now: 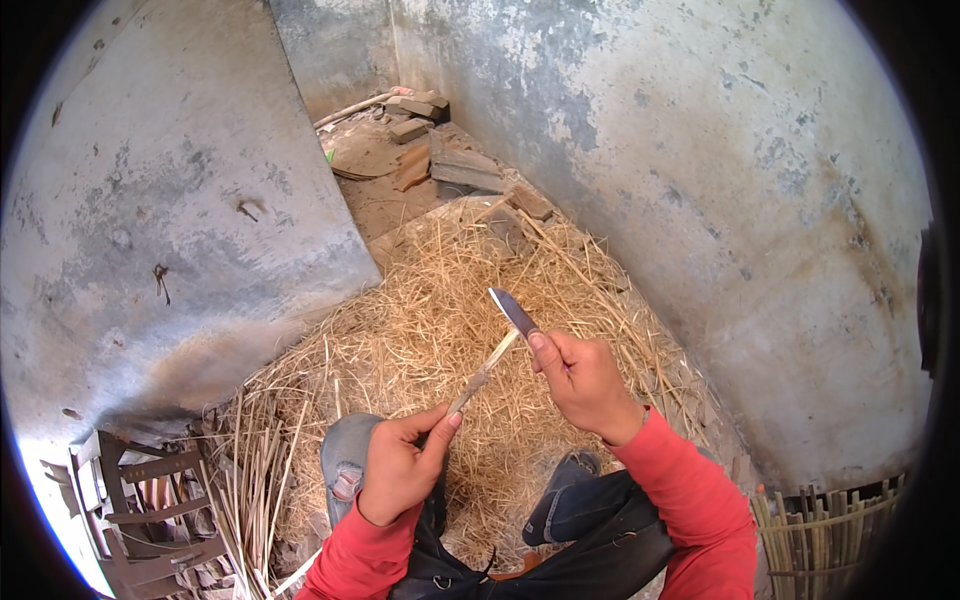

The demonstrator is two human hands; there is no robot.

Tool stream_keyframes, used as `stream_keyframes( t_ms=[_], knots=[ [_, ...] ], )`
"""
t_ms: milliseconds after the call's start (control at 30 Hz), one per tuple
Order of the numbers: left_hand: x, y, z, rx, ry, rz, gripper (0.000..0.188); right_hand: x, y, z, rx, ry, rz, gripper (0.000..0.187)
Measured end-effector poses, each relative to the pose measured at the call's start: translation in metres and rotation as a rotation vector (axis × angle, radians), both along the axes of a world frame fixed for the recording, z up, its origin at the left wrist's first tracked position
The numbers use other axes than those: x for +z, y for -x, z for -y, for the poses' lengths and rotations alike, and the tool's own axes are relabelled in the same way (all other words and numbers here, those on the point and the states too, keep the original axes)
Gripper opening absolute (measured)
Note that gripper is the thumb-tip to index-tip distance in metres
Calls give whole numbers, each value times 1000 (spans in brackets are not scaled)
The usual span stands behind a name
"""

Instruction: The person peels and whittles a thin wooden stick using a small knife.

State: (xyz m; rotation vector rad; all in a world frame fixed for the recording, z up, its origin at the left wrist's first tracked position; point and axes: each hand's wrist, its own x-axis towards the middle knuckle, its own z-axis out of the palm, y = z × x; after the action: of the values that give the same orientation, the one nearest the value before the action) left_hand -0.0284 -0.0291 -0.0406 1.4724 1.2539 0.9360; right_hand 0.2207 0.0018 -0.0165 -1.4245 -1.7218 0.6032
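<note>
My right hand [582, 383] is closed round the handle of a knife [514, 310], thumb lying along it, the dark blade pointing up and to the left. Between the thumb and fingers of my left hand [405, 455] is a thin split strip of wood or bamboo [484, 375]. The strip slants up to the right, and its pale, freshly cut upper end meets the knife's blade near the handle. Both hands are held above my knees, in front of the straw-like shavings on the floor. The knife's handle is mostly hidden in my fist.
Pale shavings [450, 290] cover the floor before me. A bundle of long thin strips [262, 470] lies at the left beside a dark wooden chair-like frame [150, 500]. Bricks and boards [465, 168] lie by the far corner. A slatted basket [825, 535] stands at the lower right, near the wall.
</note>
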Motion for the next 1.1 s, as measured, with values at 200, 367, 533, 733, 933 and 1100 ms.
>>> stream_keyframes(
  t_ms=[200,367,533,733,933,1100],
  knots=[
    [6,3,-2,-45,70,61,24,-14,7,-2,-85,-123,129,35],
    [9,11,-4,-80,125,35,22,-27,20,7,-10,-178,211,30],
    [15,4,-3,-66,117,66,21,-13,26,7,-20,-187,238,28],
    [10,6,-3,-81,138,100,23,-8,20,-5,-134,-236,244,28],
    [6,6,-6,-125,134,35,22,-31,37,13,-9,-207,236,24],
    [10,4,-5,-97,153,103,21,-9,24,-5,-68,-276,247,24]
  ],
)
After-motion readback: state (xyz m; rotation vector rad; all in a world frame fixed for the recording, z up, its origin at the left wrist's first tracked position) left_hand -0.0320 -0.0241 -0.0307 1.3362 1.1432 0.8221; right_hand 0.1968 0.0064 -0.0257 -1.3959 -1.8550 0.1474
